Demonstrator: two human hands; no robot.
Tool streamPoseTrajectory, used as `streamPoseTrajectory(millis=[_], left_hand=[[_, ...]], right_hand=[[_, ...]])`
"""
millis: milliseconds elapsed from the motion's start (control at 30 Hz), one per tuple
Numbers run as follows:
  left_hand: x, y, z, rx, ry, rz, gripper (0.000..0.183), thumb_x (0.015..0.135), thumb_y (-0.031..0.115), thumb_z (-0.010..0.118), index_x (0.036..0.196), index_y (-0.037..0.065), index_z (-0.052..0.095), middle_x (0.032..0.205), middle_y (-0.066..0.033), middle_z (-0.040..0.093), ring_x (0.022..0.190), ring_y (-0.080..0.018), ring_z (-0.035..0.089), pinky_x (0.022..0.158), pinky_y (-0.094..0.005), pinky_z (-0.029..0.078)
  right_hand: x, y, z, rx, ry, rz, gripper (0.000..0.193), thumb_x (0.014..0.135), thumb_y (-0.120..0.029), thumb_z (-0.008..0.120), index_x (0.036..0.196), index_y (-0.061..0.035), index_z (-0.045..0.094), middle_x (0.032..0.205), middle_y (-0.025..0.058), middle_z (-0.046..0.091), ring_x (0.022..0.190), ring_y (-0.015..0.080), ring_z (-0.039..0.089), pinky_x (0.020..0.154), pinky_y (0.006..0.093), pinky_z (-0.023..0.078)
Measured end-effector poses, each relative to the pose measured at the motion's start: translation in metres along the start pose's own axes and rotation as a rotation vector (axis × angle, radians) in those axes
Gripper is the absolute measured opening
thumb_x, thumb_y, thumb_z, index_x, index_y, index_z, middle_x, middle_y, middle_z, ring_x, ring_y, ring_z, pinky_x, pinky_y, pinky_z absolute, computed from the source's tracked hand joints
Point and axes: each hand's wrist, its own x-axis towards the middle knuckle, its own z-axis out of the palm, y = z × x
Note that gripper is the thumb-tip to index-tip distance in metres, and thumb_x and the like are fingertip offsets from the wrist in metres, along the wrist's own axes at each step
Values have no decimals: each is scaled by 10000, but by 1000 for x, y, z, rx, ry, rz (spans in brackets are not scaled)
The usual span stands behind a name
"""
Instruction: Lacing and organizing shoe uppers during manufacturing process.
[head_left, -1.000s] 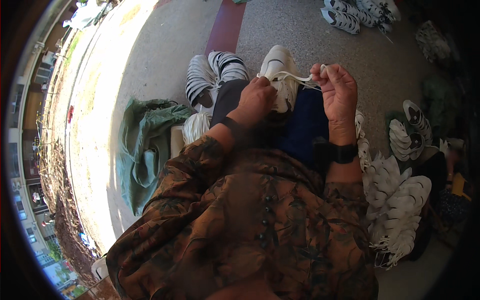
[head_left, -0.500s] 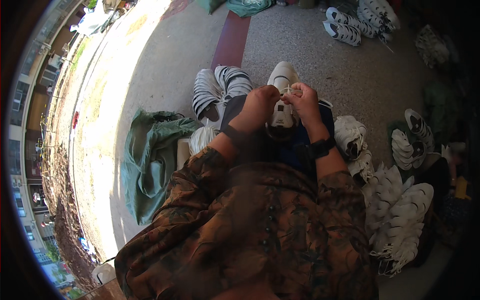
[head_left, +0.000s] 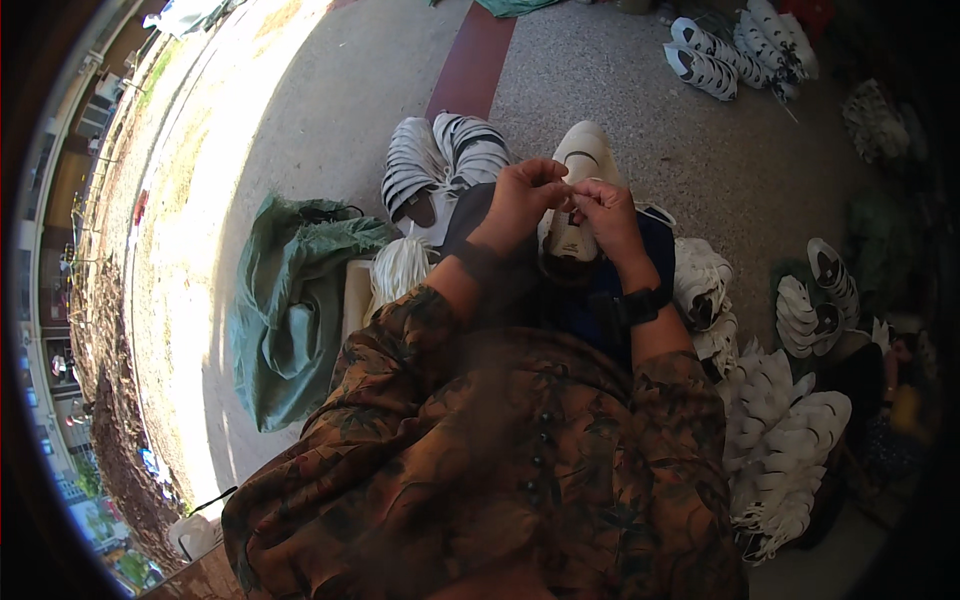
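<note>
A white shoe upper (head_left: 584, 148) lies across my lap, its toe pointing away from me and its dark heel opening near me. Over its middle, my left hand (head_left: 518, 208) is closed in a pinch, the thumb and forefinger pressed together. My right hand (head_left: 612, 222) pinches right beside it, the fingertips of both hands almost touching. Between them is a thin white shoelace, mostly hidden by the fingers. Left of my lap hangs a bundle of white laces (head_left: 402, 268).
Nested stacks of striped uppers (head_left: 415, 165) stand ahead on the left. More white uppers (head_left: 790, 440) are piled at my right, with others (head_left: 705, 65) at the far right. A green sack (head_left: 300, 310) lies on the floor to my left.
My left hand has turned and risen slightly, its thumb and forefinger now showing in a pinch. My right hand has shifted a little down and closer in. The view has tilted slightly.
</note>
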Motion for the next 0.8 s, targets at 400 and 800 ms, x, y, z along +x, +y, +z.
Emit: streamPoseTrajectory(millis=[400,800], left_hand=[[5,-12,-13,-96,-194,-197,101,828,54,627,861,-40,644,784,-57,651,709,-106,612,647,-238,496],[-33,-27,-3,1021,-247,655,337,669,197,707,973,79,620,954,-55,580,962,-286,524,839,-378,449]], right_hand=[[-3,4,-4,-114,-60,-86,87,791,-4,576,824,13,655,646,25,599,600,87,565,573,237,462],[6,-45,21,-45,309,-29,69,815,8,578,776,27,632,615,-12,534,554,54,475,507,219,402]])
